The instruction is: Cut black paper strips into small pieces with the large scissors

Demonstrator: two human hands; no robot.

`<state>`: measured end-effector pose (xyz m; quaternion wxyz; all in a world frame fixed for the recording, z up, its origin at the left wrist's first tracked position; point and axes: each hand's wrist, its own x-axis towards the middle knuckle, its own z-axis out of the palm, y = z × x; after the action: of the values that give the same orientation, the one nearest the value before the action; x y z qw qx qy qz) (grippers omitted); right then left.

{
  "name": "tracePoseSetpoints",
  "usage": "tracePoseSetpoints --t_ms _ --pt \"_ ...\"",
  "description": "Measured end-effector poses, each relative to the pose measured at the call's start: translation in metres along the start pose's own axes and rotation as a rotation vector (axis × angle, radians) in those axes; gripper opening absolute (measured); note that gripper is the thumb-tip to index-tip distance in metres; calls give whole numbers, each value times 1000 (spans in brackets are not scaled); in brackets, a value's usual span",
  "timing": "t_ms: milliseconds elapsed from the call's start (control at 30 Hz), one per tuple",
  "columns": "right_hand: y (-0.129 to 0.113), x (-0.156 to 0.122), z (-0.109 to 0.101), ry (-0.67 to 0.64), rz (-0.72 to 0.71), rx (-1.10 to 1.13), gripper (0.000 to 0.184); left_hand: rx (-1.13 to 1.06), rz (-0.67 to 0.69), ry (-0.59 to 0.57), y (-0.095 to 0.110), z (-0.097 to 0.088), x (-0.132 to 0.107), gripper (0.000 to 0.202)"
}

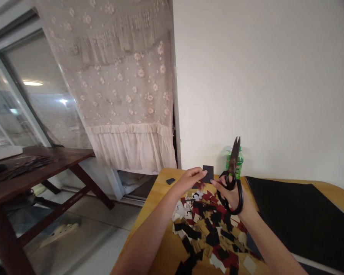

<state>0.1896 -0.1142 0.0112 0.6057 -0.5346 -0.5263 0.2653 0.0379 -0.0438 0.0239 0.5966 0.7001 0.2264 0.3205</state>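
My left hand (pixel 189 178) pinches a small dark rectangular piece (pixel 208 173) and holds it up above the table. My right hand (pixel 231 194) grips large black-handled scissors (pixel 234 173) with the blades pointing up and nearly closed, right beside the dark piece. Below both hands lies a heap of small cut pieces (pixel 209 225) in black, red, white and tan on the wooden table (pixel 157 191).
A large black sheet (pixel 298 217) covers the table's right side. A green bottle (pixel 238 162) stands by the white wall behind the scissors. One dark scrap (pixel 170 181) lies near the far left corner. A dark wooden table (pixel 37 168) and a lace curtain (pixel 123 95) are at left.
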Motion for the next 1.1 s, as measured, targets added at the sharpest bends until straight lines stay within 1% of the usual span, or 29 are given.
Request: tracePoseSetpoints --t_ms 67,100,200,267,367,467,600,700,800,1000,1100 --pt "-1 -3 1 -20 21 -47 47 61 27 40 5 -3 -1 38" --pt "-1 -6 3 -33 49 -78 46 113 53 84 9 -5 -2 38" --pt "-1 -17 14 -94 130 -133 49 216 149 270 22 -15 -4 37" --pt "-2 -25 23 -154 125 -161 50 224 200 365 29 -21 -6 38" --pt "-2 -34 33 -242 74 -180 50 222 234 429 31 -27 -5 38" --pt "-1 -38 36 -319 35 -134 47 234 228 449 28 -27 -4 38" --pt "-8 -41 35 -370 62 -117 46 230 213 426 28 -18 -3 39" --pt "-15 -41 33 -363 61 -101 48 224 208 411 30 -9 -4 38" --pt "-16 -40 32 -357 55 -98 49 223 219 403 33 -4 -5 38" --pt "-10 -40 32 -385 47 -66 48 233 218 414 33 -4 -6 41" --pt "-12 -41 32 -383 46 -97 49 239 223 418 33 -4 -6 40"
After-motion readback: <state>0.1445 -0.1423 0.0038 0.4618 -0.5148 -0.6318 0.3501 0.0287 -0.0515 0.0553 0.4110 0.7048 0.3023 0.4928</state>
